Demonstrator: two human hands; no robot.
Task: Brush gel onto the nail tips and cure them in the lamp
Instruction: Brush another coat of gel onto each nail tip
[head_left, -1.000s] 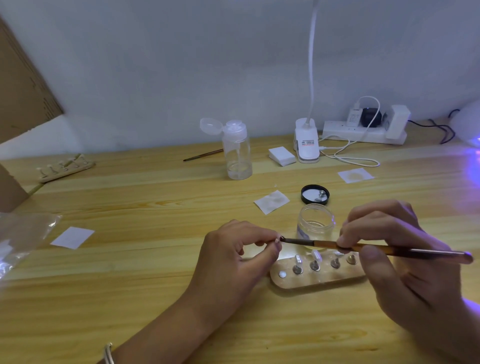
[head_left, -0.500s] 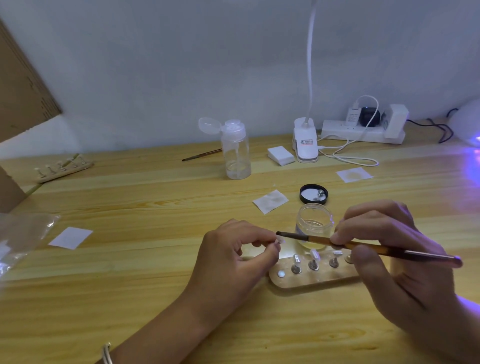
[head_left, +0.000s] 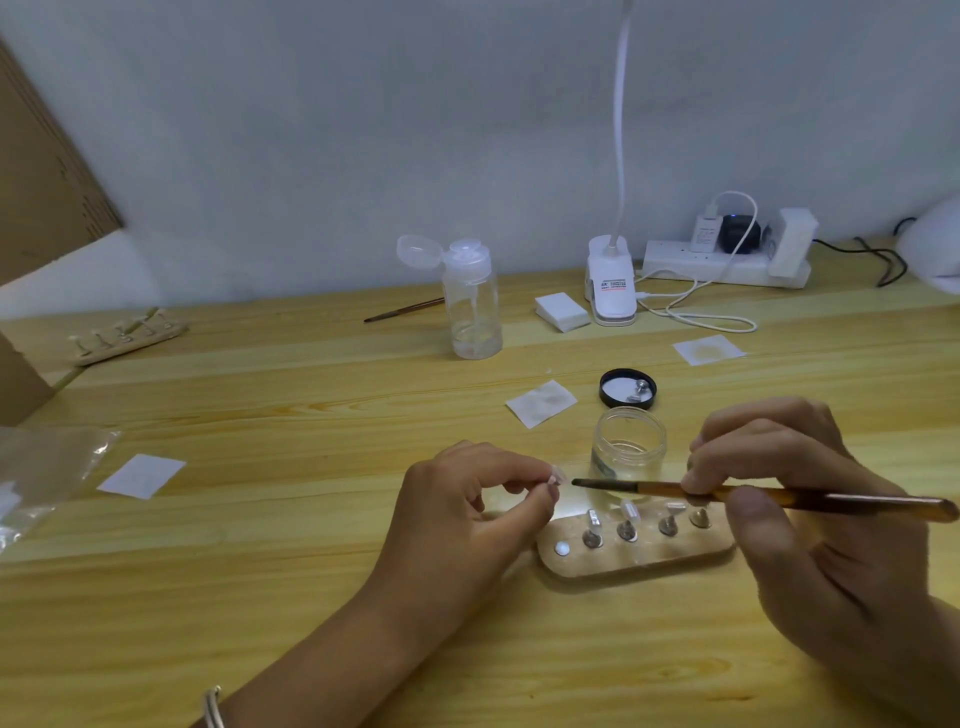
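The brush (head_left: 654, 488) has eased back, its bristles now just clear of the nail tip (head_left: 557, 475) pinched by the left hand (head_left: 467, 514). The right hand (head_left: 810, 519) grips the brush above the wooden holder (head_left: 639, 558) on the desk (head_left: 260, 571).

No wording can be read outright. The white clip-on lamp base (head_left: 611, 291) carries a small label with a red band and dark print, too small to make out. The white charger plug (head_left: 705, 232) on the white power strip (head_left: 675, 265) bears what may be grey fine print, equally illegible.
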